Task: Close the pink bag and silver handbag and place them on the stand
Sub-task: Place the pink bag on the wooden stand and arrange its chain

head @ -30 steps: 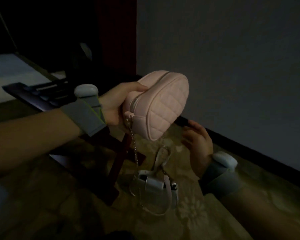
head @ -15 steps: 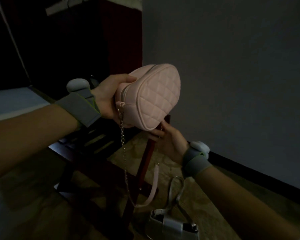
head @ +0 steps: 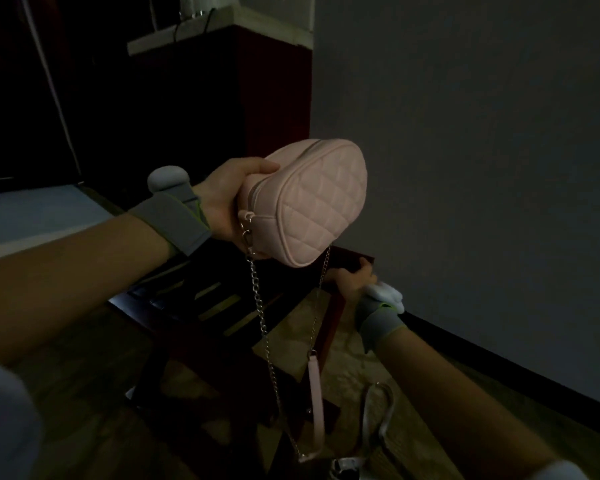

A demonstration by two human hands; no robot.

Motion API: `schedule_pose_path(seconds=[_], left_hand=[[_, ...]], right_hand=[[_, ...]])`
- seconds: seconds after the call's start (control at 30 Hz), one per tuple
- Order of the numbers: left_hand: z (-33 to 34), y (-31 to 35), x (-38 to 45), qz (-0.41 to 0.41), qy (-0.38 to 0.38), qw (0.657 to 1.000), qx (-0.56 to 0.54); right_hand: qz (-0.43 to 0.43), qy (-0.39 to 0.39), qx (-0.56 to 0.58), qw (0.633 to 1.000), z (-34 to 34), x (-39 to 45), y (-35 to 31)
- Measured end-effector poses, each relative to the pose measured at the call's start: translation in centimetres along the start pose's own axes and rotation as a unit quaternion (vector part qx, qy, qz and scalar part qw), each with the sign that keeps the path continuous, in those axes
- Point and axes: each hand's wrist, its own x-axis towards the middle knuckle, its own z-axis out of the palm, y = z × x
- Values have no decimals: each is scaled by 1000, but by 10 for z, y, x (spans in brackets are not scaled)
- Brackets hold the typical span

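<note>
The left hand holds the pink bag up in the middle of the frame, thumb over the top edge and fingers curled round the back of it, gripping it firmly. The quilted bag is tilted, its zip running along the top and looking drawn closed. Its chain strap hangs straight down from a ring at the near end, looping through a pink shoulder pad low in the frame.

Just below and to the right of the bag, the right hand reaches to the far corner of the dark wooden stand, fingers curled over its edge and gripping it. The stand's slatted top sits below the bag, centre left.

At the bottom edge, right of centre, the silver handbag rests on the patterned floor, mostly cut off, its handle loop standing up. Both wrists wear grey bands
</note>
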Motion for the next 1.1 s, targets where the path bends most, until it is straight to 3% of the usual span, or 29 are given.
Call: schedule_pose_path(seconds=[0.2, 0.33, 0.5, 0.73, 0.87, 0.93, 1.1], left_hand=[[-22, -7, 5, 10, -21, 1000, 8], [-29, -12, 5, 25, -22, 999, -2], [-40, -19, 13, 36, -19, 998, -43], [-49, -27, 27, 28, -9, 995, -92], [-53, -33, 34, 4, 11, 994, -107], [-54, -34, 38, -10, 15, 993, -116], [-49, -35, 48, -34, 10, 992, -118]], right_hand=[[2, -183, 188, 965, 13, 0, -8], [-22, -309, 99, 946, 22, -25, -11], [19, -498, 65, 864, 31, -55, 6], [59, -593, 93, 798, 30, -60, 13], [62, -665, 18, 744, 22, -59, 20], [62, -657, -29, 751, 21, -59, 23], [8, -543, -121, 831, 37, -75, 21]])
